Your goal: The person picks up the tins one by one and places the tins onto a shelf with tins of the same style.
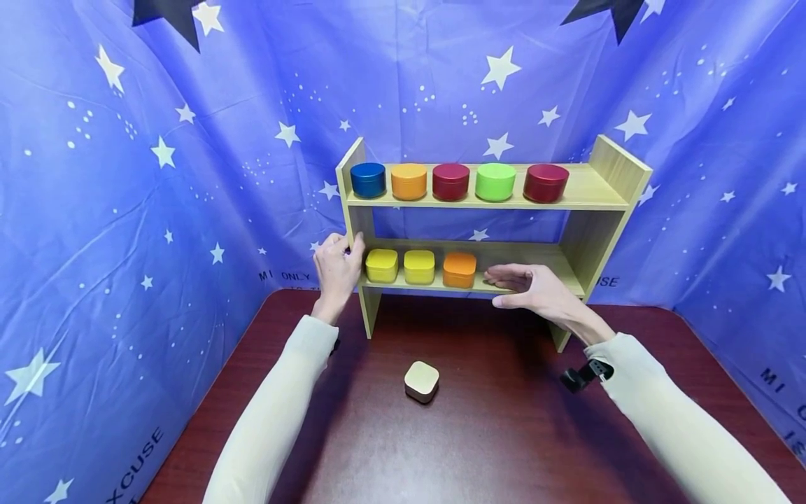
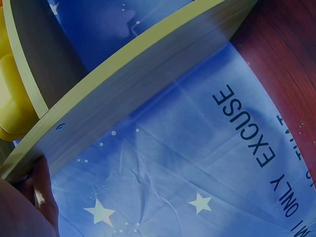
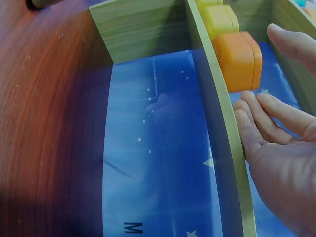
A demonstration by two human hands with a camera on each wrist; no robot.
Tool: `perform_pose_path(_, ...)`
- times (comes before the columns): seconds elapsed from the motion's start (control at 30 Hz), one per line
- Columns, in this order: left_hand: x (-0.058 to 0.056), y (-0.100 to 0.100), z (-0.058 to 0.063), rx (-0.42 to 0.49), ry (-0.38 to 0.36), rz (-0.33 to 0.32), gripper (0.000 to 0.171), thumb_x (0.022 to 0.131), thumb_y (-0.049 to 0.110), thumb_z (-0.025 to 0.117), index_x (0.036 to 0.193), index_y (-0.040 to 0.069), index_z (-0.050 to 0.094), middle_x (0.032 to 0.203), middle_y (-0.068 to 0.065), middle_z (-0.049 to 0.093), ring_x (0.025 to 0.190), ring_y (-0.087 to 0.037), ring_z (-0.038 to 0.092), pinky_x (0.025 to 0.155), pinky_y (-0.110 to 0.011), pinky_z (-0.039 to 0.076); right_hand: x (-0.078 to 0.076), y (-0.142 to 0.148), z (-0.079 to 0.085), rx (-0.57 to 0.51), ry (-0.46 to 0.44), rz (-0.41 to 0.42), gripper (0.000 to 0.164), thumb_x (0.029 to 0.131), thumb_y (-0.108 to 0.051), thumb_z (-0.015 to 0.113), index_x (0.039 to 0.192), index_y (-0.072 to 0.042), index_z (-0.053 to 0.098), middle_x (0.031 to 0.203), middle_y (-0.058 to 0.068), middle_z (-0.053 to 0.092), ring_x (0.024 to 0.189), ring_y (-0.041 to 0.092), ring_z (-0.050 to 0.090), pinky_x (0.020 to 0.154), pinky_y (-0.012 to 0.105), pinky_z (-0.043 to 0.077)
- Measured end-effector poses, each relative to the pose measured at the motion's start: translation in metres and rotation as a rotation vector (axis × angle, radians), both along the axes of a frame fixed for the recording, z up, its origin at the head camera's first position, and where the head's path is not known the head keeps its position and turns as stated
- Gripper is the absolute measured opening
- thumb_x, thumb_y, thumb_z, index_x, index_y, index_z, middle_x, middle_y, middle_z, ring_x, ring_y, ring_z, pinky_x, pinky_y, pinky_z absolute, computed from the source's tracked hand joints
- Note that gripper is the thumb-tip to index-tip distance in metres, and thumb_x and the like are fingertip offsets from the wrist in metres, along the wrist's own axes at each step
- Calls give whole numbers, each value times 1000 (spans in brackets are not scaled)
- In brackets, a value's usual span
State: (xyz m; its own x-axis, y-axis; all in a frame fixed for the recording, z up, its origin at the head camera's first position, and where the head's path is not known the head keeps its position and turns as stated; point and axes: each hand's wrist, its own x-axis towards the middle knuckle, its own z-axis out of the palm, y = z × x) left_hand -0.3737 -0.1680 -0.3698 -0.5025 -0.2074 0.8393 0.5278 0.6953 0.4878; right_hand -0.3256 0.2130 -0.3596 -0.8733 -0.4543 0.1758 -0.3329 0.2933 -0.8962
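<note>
A two-tier wooden shelf (image 1: 601,185) stands at the back of the table. My left hand (image 1: 336,269) grips the front edge of its left side panel (image 2: 148,69), thumb and fingers about the wood. My right hand (image 1: 535,287) is at the lower board, just right of a square orange tin (image 1: 460,271). Its fingers are extended, the thumb apart from them, with nothing held; in the right wrist view the fingertips (image 3: 247,96) come close to the orange tin, and contact is unclear. Two square yellow tins (image 1: 382,266) (image 1: 419,267) sit left of it.
Along the upper board stand round tins: blue (image 1: 368,180), orange (image 1: 409,182), red (image 1: 450,182), green (image 1: 495,182) and another red (image 1: 546,183). A square pale-gold tin (image 1: 421,381) lies on the dark red table (image 1: 491,434). Blue star-printed cloth (image 1: 415,84) hangs around.
</note>
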Motion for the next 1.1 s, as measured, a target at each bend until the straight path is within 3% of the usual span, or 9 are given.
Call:
perform_pose_path(0.2, 0, 1, 1, 1, -5, -1, 43, 99, 18, 72, 64, -6, 69, 68, -25, 63, 64, -44, 61, 65, -56, 49, 12, -1, -5, -18, 15, 35, 61, 92, 1, 81, 148, 11, 58, 148, 35, 64, 123, -4, 71, 103, 12, 54)
perform_pose_path(0.3, 0, 0, 1, -2, 3, 1, 44, 99, 19, 72, 62, -6, 68, 67, -24, 62, 64, -44, 60, 64, -57, 48, 17, -2, -9, -41, 16, 77, 60, 92, 3, 80, 146, 15, 57, 139, 9, 77, 121, -6, 71, 103, 11, 54)
perform_pose_path(0.43, 1, 0, 0, -7, 3, 4, 45, 99, 19, 72, 62, -6, 66, 66, -24, 59, 63, -44, 59, 64, -56, 47, 22, -4, -17, -89, 24, 129, 59, 93, 6, 78, 145, 22, 53, 125, -22, 76, 120, -7, 71, 103, 12, 54)
perform_pose_path(0.63, 1, 1, 0, -4, 3, 3, 44, 99, 19, 72, 62, -5, 66, 66, -23, 60, 64, -43, 59, 64, -56, 47, 24, -6, -26, -97, -10, 116, 61, 93, 4, 79, 146, 19, 54, 126, -23, 76, 121, -7, 70, 103, 12, 55)
perform_pose_path(0.8, 1, 1, 0, 8, 15, 9, 46, 98, 18, 72, 60, -4, 63, 65, -22, 58, 64, -41, 58, 64, -55, 45, 25, -8, -33, -70, -23, 103, 60, 92, 1, 81, 145, 16, 57, 129, -16, 76, 121, -7, 70, 104, 13, 55)
perform_pose_path(1.0, 3, 2, 0, 5, 7, 13, 46, 99, 18, 72, 59, -4, 63, 65, -23, 59, 64, -41, 58, 64, -55, 46, 25, -15, -42, -29, -25, 94, 60, 91, -2, 83, 145, 11, 60, 142, 25, 71, 121, -7, 69, 104, 13, 54)
perform_pose_path(1.1, 3, 2, 1, 0, 0, 12, 46, 99, 19, 71, 60, -5, 64, 66, -23, 60, 64, -42, 59, 64, -55, 46, 26, -20, -47, -22, -20, 106, 60, 91, -3, 84, 144, 11, 61, 144, 35, 67, 121, -8, 69, 103, 12, 53)
